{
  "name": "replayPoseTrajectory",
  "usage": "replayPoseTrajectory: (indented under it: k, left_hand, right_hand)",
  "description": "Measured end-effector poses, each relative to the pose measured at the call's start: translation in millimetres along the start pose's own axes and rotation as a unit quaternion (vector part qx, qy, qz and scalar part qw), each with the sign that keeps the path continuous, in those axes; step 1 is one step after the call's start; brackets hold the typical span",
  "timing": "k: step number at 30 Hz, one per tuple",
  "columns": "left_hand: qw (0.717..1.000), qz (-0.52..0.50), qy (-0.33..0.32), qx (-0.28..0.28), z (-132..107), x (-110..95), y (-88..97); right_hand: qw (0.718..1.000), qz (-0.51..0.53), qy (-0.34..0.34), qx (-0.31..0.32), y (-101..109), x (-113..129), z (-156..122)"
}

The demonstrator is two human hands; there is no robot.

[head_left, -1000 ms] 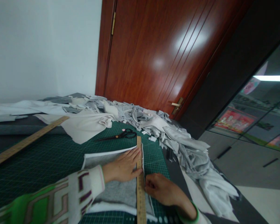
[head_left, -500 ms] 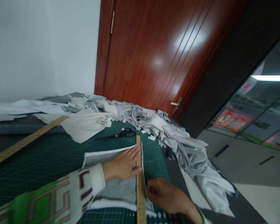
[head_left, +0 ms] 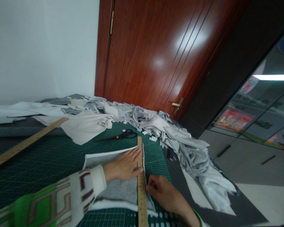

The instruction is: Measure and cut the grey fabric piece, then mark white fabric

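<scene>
My left hand (head_left: 124, 165) lies flat with its fingers stretched out, pressing a wooden ruler (head_left: 140, 186) onto a grey piece of fabric (head_left: 118, 190) with a white edge. My right hand (head_left: 161, 192) is curled closed right beside the ruler's right edge, its fingertips at the fabric; what it holds is hidden. Both rest on a green cutting mat (head_left: 44, 160). Black scissors (head_left: 123, 136) lie on the mat just beyond the ruler's far end.
A second, longer wooden ruler (head_left: 26, 143) lies at the left of the mat. Heaps of grey and cream fabric scraps (head_left: 156, 127) cover the table's far side and hang over its right edge. A red-brown door (head_left: 156, 53) stands behind.
My right hand has slid a little back and forth along the ruler's right edge. The left hand and ruler have stayed in place; the view shifted slightly.
</scene>
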State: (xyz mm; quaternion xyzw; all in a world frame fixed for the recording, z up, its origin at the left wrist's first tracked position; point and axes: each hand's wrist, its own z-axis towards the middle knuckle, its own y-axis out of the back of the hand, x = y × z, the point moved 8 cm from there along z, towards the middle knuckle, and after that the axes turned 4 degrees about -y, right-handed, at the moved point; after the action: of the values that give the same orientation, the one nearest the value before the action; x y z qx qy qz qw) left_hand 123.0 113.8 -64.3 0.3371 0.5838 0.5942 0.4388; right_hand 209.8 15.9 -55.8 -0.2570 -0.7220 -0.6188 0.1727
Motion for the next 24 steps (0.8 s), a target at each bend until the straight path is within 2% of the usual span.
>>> replayPoseTrajectory:
  k: [6,12,18,21,24]
  left_hand:
    - [1.000,-0.009,-0.001,-0.001,-0.1,0.0,-1.7]
    - [1.000,-0.021,-0.001,-0.007,-0.9,-1.6,2.4]
    - [1.000,-0.025,-0.004,-0.004,-1.1,-3.8,6.3]
    - [1.000,-0.023,-0.004,-0.005,-0.9,-3.2,5.3]
    - [1.000,-0.026,-0.005,-0.006,-0.6,-1.7,2.7]
  right_hand:
    - [0.999,-0.039,0.017,-0.032,-0.8,0.9,4.2]
    - [0.997,-0.069,0.017,0.005,-5.5,9.0,-14.4]
    - [0.993,-0.116,0.015,0.007,-17.9,1.7,-25.0]
    - [0.994,-0.102,0.030,0.016,-18.4,6.6,-27.4]
    - [0.994,-0.101,0.018,0.044,-14.1,12.2,-31.0]
